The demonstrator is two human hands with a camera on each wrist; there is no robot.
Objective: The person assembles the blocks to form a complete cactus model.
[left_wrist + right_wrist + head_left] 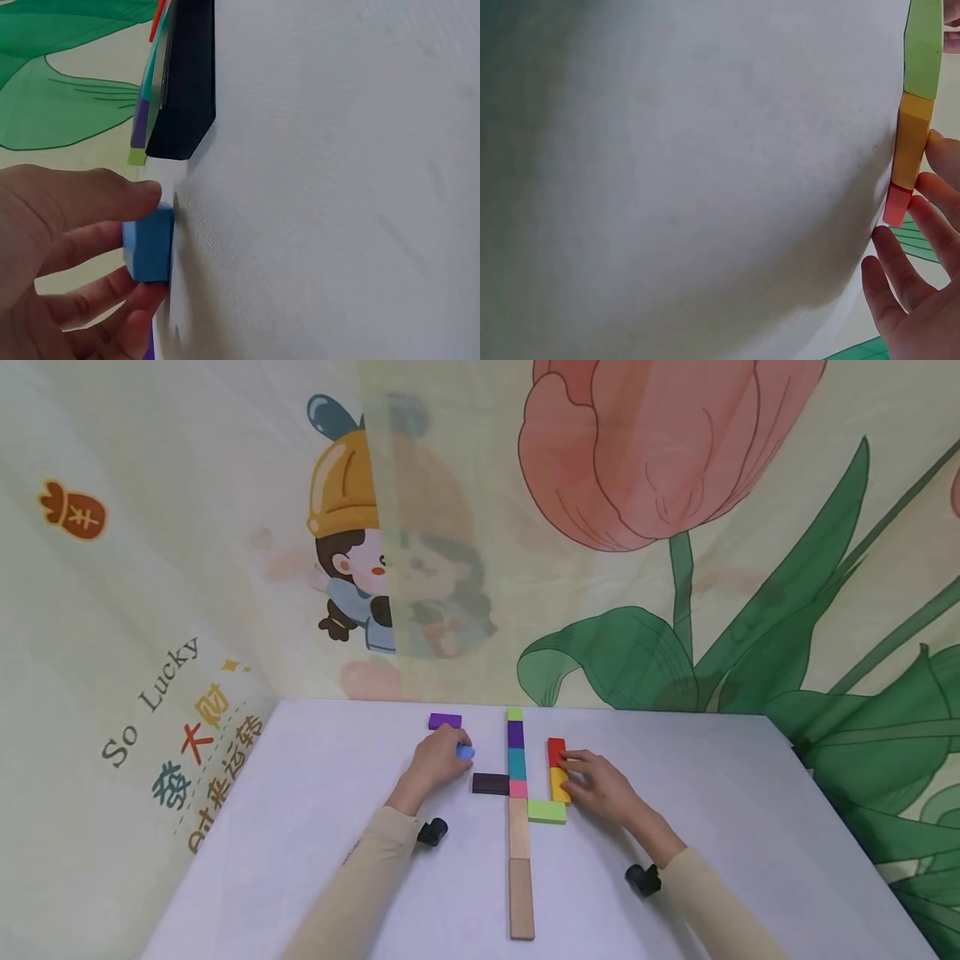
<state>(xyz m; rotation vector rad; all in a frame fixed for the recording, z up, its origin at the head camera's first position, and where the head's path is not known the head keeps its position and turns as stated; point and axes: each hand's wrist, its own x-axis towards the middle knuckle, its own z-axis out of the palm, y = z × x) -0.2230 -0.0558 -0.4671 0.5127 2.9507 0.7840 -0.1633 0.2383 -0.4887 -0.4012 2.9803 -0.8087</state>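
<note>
Between thumb and fingers, my left hand pinches a small blue block close over the table. Just behind that hand lies a purple block. My right hand is at the right side of a red block and a yellow block, laid end to end. In the right wrist view its fingertips rest along the yellow block and near the red one, other fingers spread loosely. A light green block lies crosswise at the yellow block's near end.
A straight column runs between the hands: two plain wooden blocks, then pink, teal, dark purple and lime pieces. A black block juts left from it. The white table ends at a printed cloth backdrop.
</note>
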